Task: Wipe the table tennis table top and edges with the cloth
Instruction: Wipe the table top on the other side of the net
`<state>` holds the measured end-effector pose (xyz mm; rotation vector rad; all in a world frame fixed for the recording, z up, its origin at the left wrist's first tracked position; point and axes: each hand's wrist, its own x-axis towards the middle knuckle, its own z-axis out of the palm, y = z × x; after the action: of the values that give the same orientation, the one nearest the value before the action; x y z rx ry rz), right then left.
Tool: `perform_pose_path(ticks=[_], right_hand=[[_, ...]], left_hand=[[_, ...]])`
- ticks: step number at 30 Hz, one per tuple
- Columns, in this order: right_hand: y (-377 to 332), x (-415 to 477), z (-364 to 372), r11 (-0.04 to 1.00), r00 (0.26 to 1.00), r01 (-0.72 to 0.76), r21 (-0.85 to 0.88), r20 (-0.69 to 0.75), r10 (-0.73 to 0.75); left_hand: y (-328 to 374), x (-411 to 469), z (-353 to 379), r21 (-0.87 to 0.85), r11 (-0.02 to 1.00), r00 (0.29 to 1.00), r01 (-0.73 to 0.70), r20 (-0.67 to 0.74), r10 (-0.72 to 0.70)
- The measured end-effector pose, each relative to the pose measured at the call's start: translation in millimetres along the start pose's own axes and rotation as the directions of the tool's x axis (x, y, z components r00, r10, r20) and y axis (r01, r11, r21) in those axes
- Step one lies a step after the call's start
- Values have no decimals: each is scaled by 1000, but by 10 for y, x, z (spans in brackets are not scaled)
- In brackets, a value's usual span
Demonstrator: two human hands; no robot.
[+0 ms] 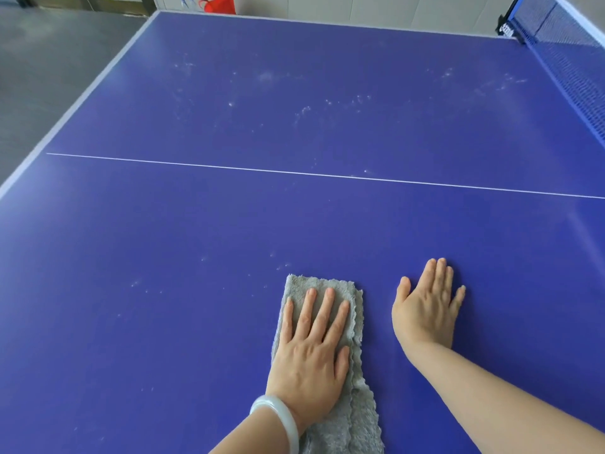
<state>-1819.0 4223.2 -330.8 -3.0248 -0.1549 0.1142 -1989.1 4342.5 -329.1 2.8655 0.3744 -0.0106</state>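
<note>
Left hand (307,358) presses flat, fingers straight, on the soft, limp cloth (350,417), probably best pushed from its middle; right hand (425,309) lies flat on the table (196,224) beside the cloth.

Blue table tennis table (163,224), pale edge strip (79,99) on L + far sides. Thin white line (294,172) runs across top. Whitish dust specks (304,109) scattered, mostly beyond line. Grey cloth (347,421) folded, flat on near part. Right hand (425,306) flat on bare top just beside it, fingers straight. Net (563,37) at far R.
</note>
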Motion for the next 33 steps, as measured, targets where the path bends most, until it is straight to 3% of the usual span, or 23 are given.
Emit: perform_pose_path(ticks=[3, 5, 8, 11, 14, 19, 22, 24, 29, 31, 33], right_hand=[[-5, -11, 2, 1000, 1000, 11, -3, -13, -11], [-6, -6, -3, 1000, 1000, 7, -9, -20, -7], [-1, -7, 17, 999, 1000, 7, -33, -20, -8], [2, -2, 30, 999, 1000, 11, -44, -27, -12], [-2, -8, 40, 998, 999, 13, -54, -31, -15], [-3, 1, 27, 999, 1000, 9, -52, -23, -10], [7, 2, 32, 999, 999, 24, -37, -29, -25], [21, -3, 26, 999, 999, 30, -26, -37, -31], [17, 4, 38, 998, 999, 32, -54, -35, -34], [-2, -6, 22, 998, 999, 36, -58, -28, -37], [-13, -16, 5, 999, 999, 31, -44, -31, -32]], left_hand=[[-49, 386, -53, 32, 983, 983, -179, 44, 178], [-236, 667, -137, 64, 982, 983, -177, 49, 174], [-750, 914, -276, 95, 995, 999, 34, 5, -35], [-1125, 845, -364, 43, 954, 954, 295, -62, -292], [-779, 563, -274, 26, 921, 918, 389, -97, -385], [302, 281, 36, -22, 1000, 999, -16, -29, 15], [221, 670, 5, 10, 986, 986, -165, 43, 164], [-36, 981, -107, 61, 979, 980, -194, 61, 190], [-906, 1025, -310, 60, 979, 980, 197, -50, -195], [-930, 736, -293, 14, 943, 941, 331, -76, -329], [-650, 503, -220, 14, 927, 925, 375, -77, -373]])
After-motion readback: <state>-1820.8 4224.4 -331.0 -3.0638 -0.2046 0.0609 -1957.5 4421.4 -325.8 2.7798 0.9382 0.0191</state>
